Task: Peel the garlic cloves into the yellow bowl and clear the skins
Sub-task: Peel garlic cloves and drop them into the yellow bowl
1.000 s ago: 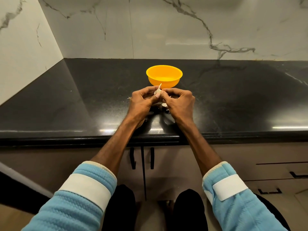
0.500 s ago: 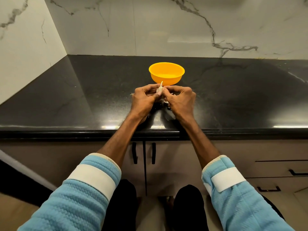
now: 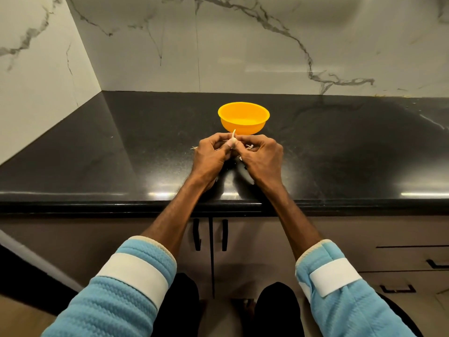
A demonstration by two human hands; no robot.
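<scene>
Pinched between both hands just in front of the round yellow plastic bowl: a small pale garlic clove with a thin papery tail sticking up. Left hand clamped on the clove with thumb and curled fingers; right hand closed against it from the other side, fingertips hidden behind the knuckles, so impossible to tell whether gripping skin or clove. Held low over the glossy black stone table, near its front edge. Bowl apparently empty, though its floor only partly visible.

Risks, judged from here: clove slick once bared, liable to shoot out of the pinch and skid off the near edge to the floor. Light scraps of white garlic skin already scattered beside and under the hands, plus a stray wisp at left; easily wafted further by a quick hand sweep, or dropped into the bowl given how close it stands. Too hard a tug could also snap the tail and leave skin stuck on.
</scene>
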